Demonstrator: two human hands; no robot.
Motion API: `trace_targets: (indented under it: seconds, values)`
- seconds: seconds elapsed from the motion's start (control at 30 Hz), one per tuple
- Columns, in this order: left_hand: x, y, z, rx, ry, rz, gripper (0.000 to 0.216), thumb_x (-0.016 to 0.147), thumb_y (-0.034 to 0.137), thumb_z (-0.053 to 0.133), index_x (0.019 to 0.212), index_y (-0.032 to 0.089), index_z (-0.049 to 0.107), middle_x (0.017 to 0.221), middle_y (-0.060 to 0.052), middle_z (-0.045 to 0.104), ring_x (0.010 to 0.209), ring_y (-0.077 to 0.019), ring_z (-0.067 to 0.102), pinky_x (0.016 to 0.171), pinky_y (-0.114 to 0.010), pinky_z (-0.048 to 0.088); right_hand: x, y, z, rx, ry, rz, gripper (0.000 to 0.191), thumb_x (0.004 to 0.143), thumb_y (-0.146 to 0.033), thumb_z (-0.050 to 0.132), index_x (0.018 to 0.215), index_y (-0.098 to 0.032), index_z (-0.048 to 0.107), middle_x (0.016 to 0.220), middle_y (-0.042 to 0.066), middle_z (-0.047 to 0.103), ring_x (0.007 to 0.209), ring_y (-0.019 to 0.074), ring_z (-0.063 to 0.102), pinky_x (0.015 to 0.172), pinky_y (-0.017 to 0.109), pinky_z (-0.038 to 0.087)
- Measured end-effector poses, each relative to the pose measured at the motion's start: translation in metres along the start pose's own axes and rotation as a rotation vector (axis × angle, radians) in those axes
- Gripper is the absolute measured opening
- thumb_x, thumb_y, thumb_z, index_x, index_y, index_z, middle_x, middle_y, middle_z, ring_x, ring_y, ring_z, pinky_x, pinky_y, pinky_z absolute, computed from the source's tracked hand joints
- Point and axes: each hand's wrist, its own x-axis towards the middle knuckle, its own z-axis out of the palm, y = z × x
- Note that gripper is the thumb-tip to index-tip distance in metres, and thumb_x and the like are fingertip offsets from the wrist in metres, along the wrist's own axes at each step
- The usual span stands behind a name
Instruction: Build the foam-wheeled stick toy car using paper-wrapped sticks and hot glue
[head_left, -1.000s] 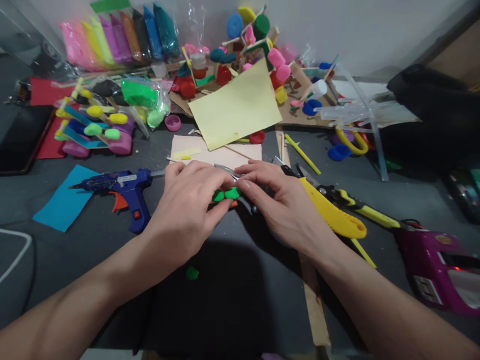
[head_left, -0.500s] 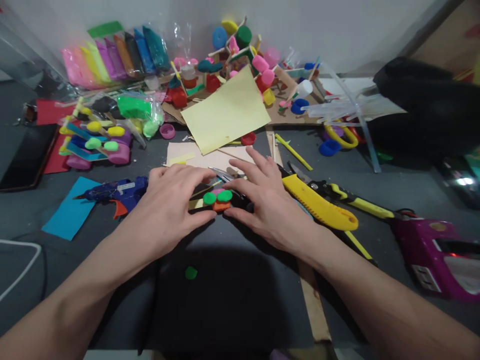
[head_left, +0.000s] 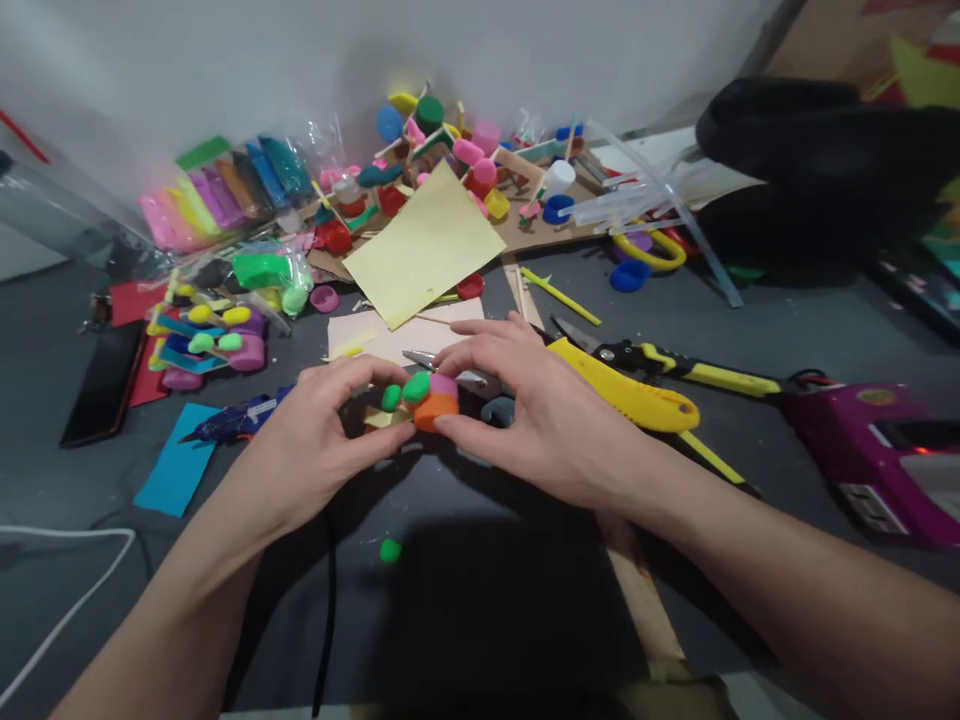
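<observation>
Between my two hands is a small craft model with an orange cap (head_left: 436, 410), a pinkish-purple cap behind it and green clay lumps (head_left: 416, 387) at its left side. My left hand (head_left: 322, 425) pinches the left end, where a pale yellow strip shows between thumb and fingers. At the other end, my right hand (head_left: 525, 400) has its thumb on the orange cap and its index finger on the cap behind. A loose green clay bit (head_left: 390, 551) lies on the desk below them. The model's far side is hidden by my fingers.
Left of my hands are a blue glue gun (head_left: 236, 418), blue paper (head_left: 176, 465), a phone (head_left: 105, 385) and a similar model (head_left: 206, 340). A yellow cutter (head_left: 622, 385), pliers-like cutters (head_left: 675, 365) and a purple device (head_left: 855, 460) lie right. Yellow paper (head_left: 426, 245) rests behind.
The model has turned in my hands, so its orange and pink caps now face right and show more. The camera view has shifted and tilted. Both hands keep hold.
</observation>
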Motion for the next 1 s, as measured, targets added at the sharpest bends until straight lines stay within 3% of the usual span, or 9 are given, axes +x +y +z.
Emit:
trace_targets:
  seconds: [0.17, 0.33, 0.47, 0.7, 0.8, 0.9, 1.0]
  values:
    - [-0.003, 0.000, -0.008, -0.135, -0.007, -0.042, 0.034, 0.081, 0.029, 0.079, 0.114, 0.031, 0.068, 0.122, -0.003, 0.070, 0.114, -0.0273, 0.065, 0.096, -0.041, 0.054, -0.003, -0.006, -0.005, 0.045, 0.038, 0.016, 0.010, 0.085, -0.026, 0.070, 0.093, -0.022, 0.065, 0.099, 0.003, 0.076, 0.099, 0.0248, 0.070, 0.124, 0.063, 0.023]
    - [-0.009, 0.012, -0.011, -0.262, 0.032, -0.051, 0.034, 0.084, 0.023, 0.077, 0.115, 0.031, 0.067, 0.124, -0.002, 0.069, 0.118, -0.0239, 0.064, 0.102, -0.037, 0.053, -0.005, -0.011, -0.007, 0.045, 0.069, -0.015, 0.010, 0.084, -0.025, 0.071, 0.091, -0.024, 0.065, 0.091, -0.002, 0.074, 0.086, 0.0207, 0.070, 0.125, 0.062, 0.021]
    - [-0.013, 0.019, -0.011, -0.321, 0.103, 0.002, 0.032, 0.085, 0.014, 0.073, 0.114, 0.029, 0.068, 0.124, -0.002, 0.069, 0.122, -0.0228, 0.063, 0.105, -0.036, 0.052, -0.008, -0.014, -0.007, -0.013, 0.122, -0.065, 0.010, 0.082, -0.026, 0.072, 0.090, -0.024, 0.066, 0.089, -0.002, 0.074, 0.084, 0.0208, 0.070, 0.125, 0.059, 0.024]
    - [-0.012, 0.018, -0.005, -0.359, 0.214, 0.295, 0.038, 0.080, 0.006, 0.077, 0.112, 0.027, 0.072, 0.112, 0.000, 0.071, 0.125, -0.0234, 0.059, 0.114, -0.038, 0.046, -0.013, -0.016, -0.012, -0.099, 0.086, -0.172, 0.014, 0.087, -0.028, 0.067, 0.099, -0.020, 0.066, 0.098, 0.004, 0.074, 0.099, 0.0251, 0.068, 0.126, 0.059, 0.021]
    - [-0.012, 0.018, -0.004, -0.366, 0.235, 0.333, 0.036, 0.081, 0.007, 0.077, 0.112, 0.025, 0.073, 0.110, -0.001, 0.072, 0.125, -0.0247, 0.060, 0.113, -0.039, 0.046, -0.013, -0.015, -0.013, -0.115, 0.104, -0.208, 0.015, 0.086, -0.028, 0.067, 0.099, -0.020, 0.065, 0.097, 0.005, 0.073, 0.102, 0.0256, 0.067, 0.125, 0.059, 0.022]
    - [-0.013, 0.018, -0.005, -0.360, 0.236, 0.340, 0.033, 0.084, 0.009, 0.075, 0.112, 0.025, 0.073, 0.110, -0.002, 0.072, 0.125, -0.0260, 0.060, 0.112, -0.041, 0.047, -0.010, -0.012, -0.011, -0.077, 0.122, -0.247, 0.017, 0.086, -0.024, 0.068, 0.103, -0.019, 0.065, 0.103, 0.005, 0.074, 0.103, 0.0246, 0.067, 0.120, 0.055, 0.033]
    - [-0.012, 0.019, -0.003, -0.330, 0.275, 0.373, 0.027, 0.086, 0.015, 0.075, 0.110, 0.027, 0.073, 0.107, -0.003, 0.073, 0.124, -0.0281, 0.060, 0.112, -0.047, 0.048, -0.008, -0.010, -0.009, -0.033, 0.141, -0.269, 0.019, 0.086, -0.021, 0.070, 0.105, -0.015, 0.068, 0.103, 0.006, 0.074, 0.102, 0.0225, 0.066, 0.103, 0.041, 0.049]
